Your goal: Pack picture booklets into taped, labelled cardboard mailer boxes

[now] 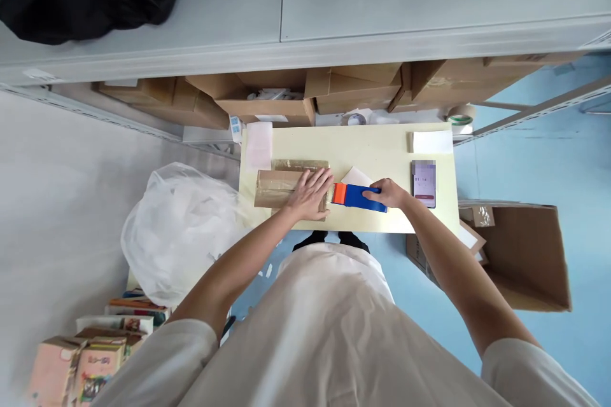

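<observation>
A brown cardboard package [274,189] lies on the pale yellow table, with shiny clear tape over parts of it. My left hand [311,194] is laid flat on its right half, fingers spread, pressing from above. Just right of the package is a blue and orange tape dispenser [358,196], its orange end close to the package's right edge. My right hand [389,193] is closed around its blue right end. Behind the dispenser a white slip of paper [357,176] lies on the table, partly covered.
A phone [424,184] and a white card stack [432,142] lie at the table's right. Open cartons [267,108] line the shelf behind. A white plastic bag [179,229] and books [102,353] are at left; an open box [529,254] stands at right.
</observation>
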{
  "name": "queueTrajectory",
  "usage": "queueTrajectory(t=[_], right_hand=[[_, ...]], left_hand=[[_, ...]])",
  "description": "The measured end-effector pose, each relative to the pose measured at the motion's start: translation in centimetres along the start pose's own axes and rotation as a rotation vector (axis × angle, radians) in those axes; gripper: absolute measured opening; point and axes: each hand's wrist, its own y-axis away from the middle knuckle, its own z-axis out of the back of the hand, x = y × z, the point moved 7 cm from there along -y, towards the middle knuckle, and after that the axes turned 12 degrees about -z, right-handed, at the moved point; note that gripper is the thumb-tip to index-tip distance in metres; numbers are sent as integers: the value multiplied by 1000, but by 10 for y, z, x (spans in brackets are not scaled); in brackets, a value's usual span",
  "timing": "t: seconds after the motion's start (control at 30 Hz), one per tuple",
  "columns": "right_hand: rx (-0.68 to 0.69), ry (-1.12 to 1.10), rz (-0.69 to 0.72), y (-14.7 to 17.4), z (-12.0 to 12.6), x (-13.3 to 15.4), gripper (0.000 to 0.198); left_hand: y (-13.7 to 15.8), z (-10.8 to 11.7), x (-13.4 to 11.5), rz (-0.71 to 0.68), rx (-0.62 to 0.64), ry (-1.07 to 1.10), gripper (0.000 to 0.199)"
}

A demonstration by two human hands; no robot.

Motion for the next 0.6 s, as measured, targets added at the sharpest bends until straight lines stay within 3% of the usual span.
queueTrajectory(t=[0.13,0.23,0.43,0.6], right_hand=[[-12,35,-23,14,11,-24,47],[-58,195,-75,25,15,-24,49],[-254,458,-309,30,-9,40,60],[-279,546,-244,26,-41,82,45]], left_hand=[[3,-2,4,6,2,13,92],[2,-1,1,-6,-27,11,87],[2,0,-12,-70,-43,-11,38],[1,0,-14,-57,-41,-17,27]])
